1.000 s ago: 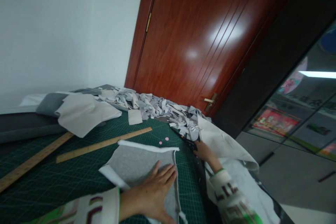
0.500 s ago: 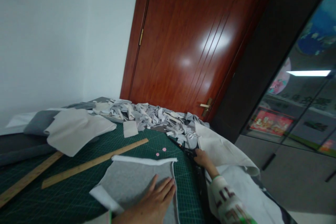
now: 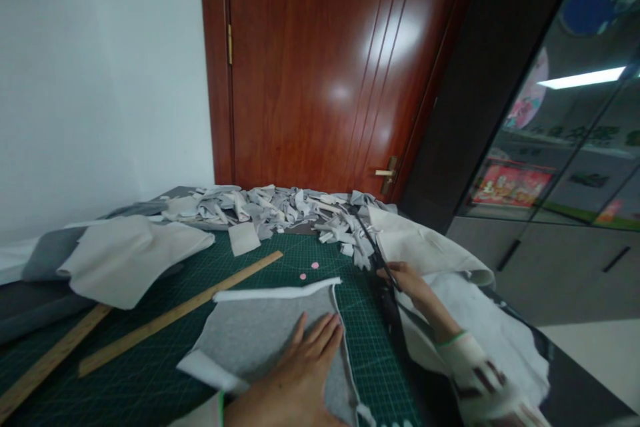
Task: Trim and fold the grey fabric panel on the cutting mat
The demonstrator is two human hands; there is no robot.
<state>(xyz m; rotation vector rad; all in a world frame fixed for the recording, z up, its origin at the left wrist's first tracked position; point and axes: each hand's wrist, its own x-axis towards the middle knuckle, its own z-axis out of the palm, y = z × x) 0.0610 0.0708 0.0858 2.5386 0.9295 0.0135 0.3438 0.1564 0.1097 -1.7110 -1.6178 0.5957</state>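
My left hand [image 3: 300, 373] lies flat, fingers stretched out, on a grey piece of fabric [image 3: 260, 340] with white folded edges, on the green cutting mat [image 3: 150, 353]. My right hand [image 3: 407, 280] is at the mat's right edge, fingers closed around dark scissors [image 3: 373, 247] whose blades point away toward the scrap pile. Next to that hand lies a large white cloth [image 3: 430, 250].
Two wooden rulers [image 3: 175, 313] lie slanted on the mat to the left. A pile of grey and white fabric scraps [image 3: 280, 207] runs along the far edge. Folded pale fabric [image 3: 125, 257] sits far left. Two pink dots [image 3: 309, 271] are on the mat. A red-brown door [image 3: 325, 67] stands behind.
The view has swung and levelled out. My right hand has lifted the scissors so the blades now point up toward the scraps. My left hand stays on the grey fabric.
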